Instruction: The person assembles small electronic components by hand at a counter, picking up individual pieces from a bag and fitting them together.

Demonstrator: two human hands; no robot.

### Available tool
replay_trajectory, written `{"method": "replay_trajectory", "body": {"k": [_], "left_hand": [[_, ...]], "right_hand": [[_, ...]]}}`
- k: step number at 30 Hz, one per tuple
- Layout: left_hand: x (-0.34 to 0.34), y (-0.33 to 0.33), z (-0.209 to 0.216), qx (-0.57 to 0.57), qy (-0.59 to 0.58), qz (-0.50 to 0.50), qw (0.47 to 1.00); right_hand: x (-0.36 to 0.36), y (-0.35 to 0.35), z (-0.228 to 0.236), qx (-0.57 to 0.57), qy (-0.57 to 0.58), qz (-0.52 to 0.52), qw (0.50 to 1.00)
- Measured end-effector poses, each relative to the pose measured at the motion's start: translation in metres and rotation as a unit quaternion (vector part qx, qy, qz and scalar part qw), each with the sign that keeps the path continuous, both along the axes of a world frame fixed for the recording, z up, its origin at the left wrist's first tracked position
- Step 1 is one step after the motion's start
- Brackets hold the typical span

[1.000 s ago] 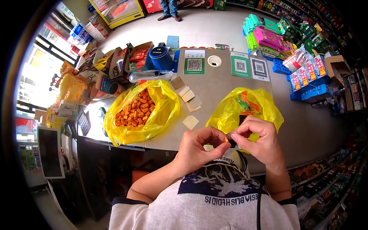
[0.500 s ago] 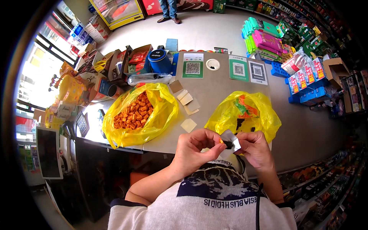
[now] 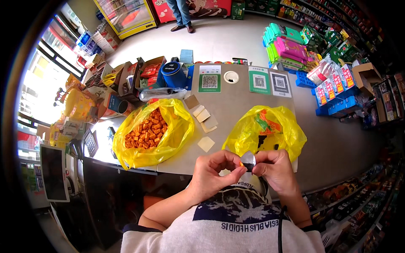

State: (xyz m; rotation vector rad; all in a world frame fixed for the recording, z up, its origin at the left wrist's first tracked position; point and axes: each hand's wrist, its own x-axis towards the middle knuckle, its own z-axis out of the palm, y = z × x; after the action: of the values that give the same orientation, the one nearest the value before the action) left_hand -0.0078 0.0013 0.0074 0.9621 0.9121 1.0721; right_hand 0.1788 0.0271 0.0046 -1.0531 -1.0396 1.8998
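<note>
My left hand and my right hand meet just above my chest, both pinching a small silvery wrapper with an orange bit showing at its left edge. In front of them on the grey counter lie two open yellow plastic bags. The left bag is full of small orange wrapped pieces. The right bag holds a few orange and green wrappers and lies closest to my right hand.
Small tan squares lie between the bags. Framed code signs, a white round dish, a blue cylinder and open cardboard boxes line the counter's far side. Shelves of packaged goods stand right. A person's legs show far back.
My hands have stayed together near my chest while working the wrapper; it has been turned and shows more silver between the fingers than a second ago. The bags have not moved.
</note>
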Motion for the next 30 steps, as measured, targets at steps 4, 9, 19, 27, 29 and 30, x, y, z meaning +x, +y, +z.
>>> {"method": "replay_trajectory", "body": {"k": [4,9,19,27,29,30], "left_hand": [[-0.001,-0.001,-0.006,0.034,0.021,0.007,0.999],[-0.001,-0.002,-0.006,0.024,0.008,0.02,0.999],[-0.004,0.002,-0.003,-0.015,-0.009,0.027,0.999],[0.002,0.01,0.009,0.055,-0.019,0.055,0.997],[0.002,0.011,0.006,0.052,-0.004,0.06,0.997],[0.001,0.012,0.004,0.058,-0.001,0.063,0.996]], "right_hand": [[-0.004,-0.005,0.011,0.047,-0.049,-0.006,0.998],[-0.009,-0.01,0.015,0.082,-0.07,-0.014,0.994],[-0.018,-0.011,0.009,0.202,-0.157,-0.058,0.965],[-0.018,0.001,0.013,0.22,-0.12,-0.073,0.965],[-0.021,0.004,0.008,0.249,-0.125,-0.084,0.957],[-0.022,0.003,0.006,0.243,-0.111,-0.089,0.959]]}}
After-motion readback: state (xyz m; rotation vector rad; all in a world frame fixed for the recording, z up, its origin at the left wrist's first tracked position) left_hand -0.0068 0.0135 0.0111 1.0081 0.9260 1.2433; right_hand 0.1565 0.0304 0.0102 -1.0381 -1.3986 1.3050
